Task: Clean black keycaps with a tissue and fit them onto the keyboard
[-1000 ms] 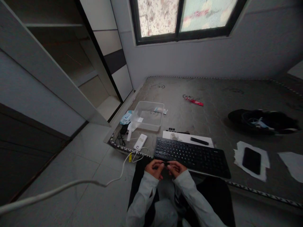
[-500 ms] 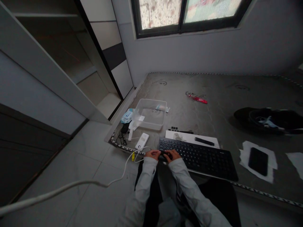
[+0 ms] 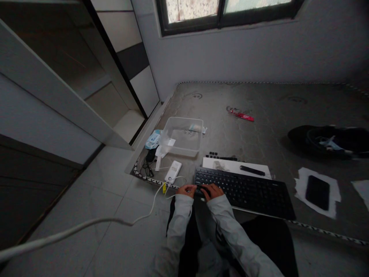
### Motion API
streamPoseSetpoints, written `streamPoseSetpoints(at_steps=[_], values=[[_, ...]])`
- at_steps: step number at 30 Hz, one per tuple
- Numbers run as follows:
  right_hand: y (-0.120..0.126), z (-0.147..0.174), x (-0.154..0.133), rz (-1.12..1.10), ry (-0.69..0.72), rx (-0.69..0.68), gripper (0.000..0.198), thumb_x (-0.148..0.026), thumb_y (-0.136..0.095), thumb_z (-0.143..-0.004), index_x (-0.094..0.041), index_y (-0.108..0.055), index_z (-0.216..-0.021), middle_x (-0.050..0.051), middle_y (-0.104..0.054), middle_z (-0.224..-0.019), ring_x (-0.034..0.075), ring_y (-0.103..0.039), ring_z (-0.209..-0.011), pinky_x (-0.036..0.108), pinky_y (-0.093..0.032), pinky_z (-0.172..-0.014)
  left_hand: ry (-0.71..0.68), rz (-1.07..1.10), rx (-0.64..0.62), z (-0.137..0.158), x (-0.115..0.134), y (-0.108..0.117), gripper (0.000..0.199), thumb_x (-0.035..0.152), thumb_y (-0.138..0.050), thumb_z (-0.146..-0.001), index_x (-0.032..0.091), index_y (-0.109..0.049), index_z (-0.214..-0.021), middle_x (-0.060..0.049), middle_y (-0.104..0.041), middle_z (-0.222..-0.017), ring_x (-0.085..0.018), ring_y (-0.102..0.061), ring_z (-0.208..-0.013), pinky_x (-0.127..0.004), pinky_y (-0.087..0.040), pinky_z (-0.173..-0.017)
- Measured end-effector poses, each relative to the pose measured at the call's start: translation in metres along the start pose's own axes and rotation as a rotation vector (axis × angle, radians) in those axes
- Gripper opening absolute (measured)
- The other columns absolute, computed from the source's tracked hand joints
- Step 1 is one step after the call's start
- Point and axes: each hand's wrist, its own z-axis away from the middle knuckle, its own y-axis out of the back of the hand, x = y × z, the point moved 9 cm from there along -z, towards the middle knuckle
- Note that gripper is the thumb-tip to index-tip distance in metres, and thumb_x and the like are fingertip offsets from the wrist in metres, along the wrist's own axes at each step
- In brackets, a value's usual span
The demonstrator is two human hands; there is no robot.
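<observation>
My left hand (image 3: 186, 190) and my right hand (image 3: 213, 191) meet at the left front corner of a black keyboard (image 3: 245, 192). Between them is a small black object (image 3: 198, 189), pinched by the fingers of both. Its kind is too dark and too small to make out, and the fingers cover part of it. The keyboard lies along the front edge of the grey surface. Behind it, partly underneath, is a white board (image 3: 207, 162) bearing a black strip (image 3: 252, 170). Several loose black keycaps (image 3: 212, 154) lie beyond the board.
Left of the hands, a white device (image 3: 173, 172) with a cable (image 3: 150, 213) sits near the edge. Behind stand a clear plastic box (image 3: 184, 150) and a blue packet (image 3: 153, 139). A red item (image 3: 243, 116) lies farther back. Rightward are a phone (image 3: 317, 192) on paper and a black bag-like item (image 3: 305, 142).
My head view has shifted slightly, so the surroundings sit a little differently. Both hands stay together at the keyboard corner, and less of the small black object shows between the fingers.
</observation>
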Motion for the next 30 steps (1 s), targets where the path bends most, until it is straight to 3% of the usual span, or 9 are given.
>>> streamPoseSetpoints(at_steps=[13, 23, 30], values=[[0.003, 0.0, -0.003, 0.048, 0.038, 0.053, 0.031, -0.044, -0.049, -0.092, -0.027, -0.072, -0.103, 0.004, -0.074, -0.093, 0.018, -0.065, -0.083, 0.029, -0.037, -0.07, -0.015, 0.047, 0.021, -0.007, -0.008, -0.005, 0.022, 0.037, -0.068, -0.074, 0.016, -0.075, -0.074, -0.01, -0.076, -0.074, -0.022, -0.07, -0.07, -0.032, -0.053, -0.069], [0.014, 0.0, -0.014, 0.047, 0.005, 0.109, 0.03, -0.039, -0.047, -0.093, -0.025, -0.072, -0.101, 0.005, -0.074, -0.09, 0.018, -0.065, -0.082, 0.03, -0.036, -0.072, 0.032, 0.015, 0.007, -0.01, -0.009, -0.006, 0.016, 0.032, -0.07, -0.072, 0.016, -0.074, -0.071, -0.008, -0.076, -0.074, -0.019, -0.069, -0.069, -0.029, -0.052, -0.068], [0.015, -0.002, -0.019, 0.099, 0.017, 0.046, 0.024, -0.034, -0.051, -0.092, -0.027, -0.073, -0.098, 0.003, -0.074, -0.085, 0.018, -0.065, -0.078, 0.029, -0.033, -0.067, 0.076, 0.038, -0.001, -0.016, -0.016, -0.007, 0.016, 0.03, -0.075, -0.068, 0.016, -0.07, -0.073, -0.006, -0.074, -0.075, -0.017, -0.068, -0.07, -0.026, -0.052, -0.066]])
